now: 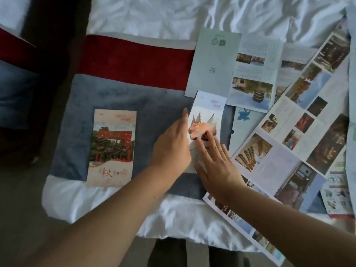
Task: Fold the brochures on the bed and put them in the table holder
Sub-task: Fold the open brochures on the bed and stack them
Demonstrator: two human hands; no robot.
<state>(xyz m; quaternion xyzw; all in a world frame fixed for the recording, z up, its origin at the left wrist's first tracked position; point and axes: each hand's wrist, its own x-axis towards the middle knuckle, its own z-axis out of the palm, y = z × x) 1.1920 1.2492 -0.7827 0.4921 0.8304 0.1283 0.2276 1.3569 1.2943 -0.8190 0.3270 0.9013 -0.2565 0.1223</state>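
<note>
A folded brochure with an orange picture (pixel 209 114) lies on the grey band of the bed runner (pixel 163 105). My left hand (pixel 172 145) lies along its left edge with fingers straight. My right hand (pixel 215 162) presses flat on its lower half, fingers spread. Another folded brochure with a red gate on its cover (pixel 111 147) lies to the left on the runner. Several unfolded brochures lie at the right: a pale green one (pixel 213 62), one with a pagoda photo (pixel 254 78) and a long photo-covered one (pixel 300 132). No table holder is in view.
The white bedsheet (pixel 154 14) spreads behind, with the runner's red band (pixel 134 60) across it. The bed's front edge (pixel 107 205) runs near me, with dark floor (pixel 28 199) to the left and below. More leaflets (pixel 337 193) lie at the right edge.
</note>
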